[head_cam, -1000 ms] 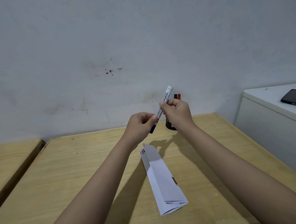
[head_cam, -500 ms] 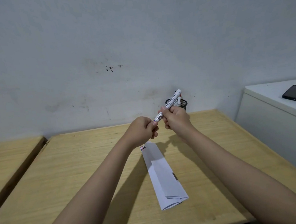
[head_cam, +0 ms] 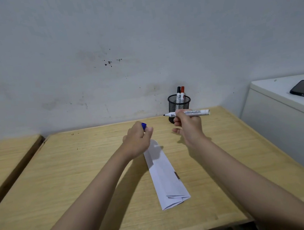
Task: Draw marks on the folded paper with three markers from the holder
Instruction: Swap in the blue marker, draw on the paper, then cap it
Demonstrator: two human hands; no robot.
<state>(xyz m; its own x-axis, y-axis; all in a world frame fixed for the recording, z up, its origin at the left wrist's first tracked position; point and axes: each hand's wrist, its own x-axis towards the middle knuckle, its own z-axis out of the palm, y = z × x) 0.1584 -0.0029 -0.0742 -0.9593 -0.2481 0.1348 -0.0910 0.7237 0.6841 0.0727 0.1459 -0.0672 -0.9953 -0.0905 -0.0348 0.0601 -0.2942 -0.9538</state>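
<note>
Right hand (head_cam: 188, 128) pinches the light, stiff marker (head_cam: 190, 113) mid-barrel, left hand (head_cam: 138, 141) clutches its cap (head_cam: 144, 126); flimsy paper (head_cam: 164, 174) mid-tabletop wants pinning.

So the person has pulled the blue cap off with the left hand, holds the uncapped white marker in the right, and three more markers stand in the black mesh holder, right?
Not quite. The head view shows only two markers in the black mesh holder: one black-capped, one red-capped. The rest holds: the left hand has the blue cap, and the right hand holds the uncapped white marker.
</note>
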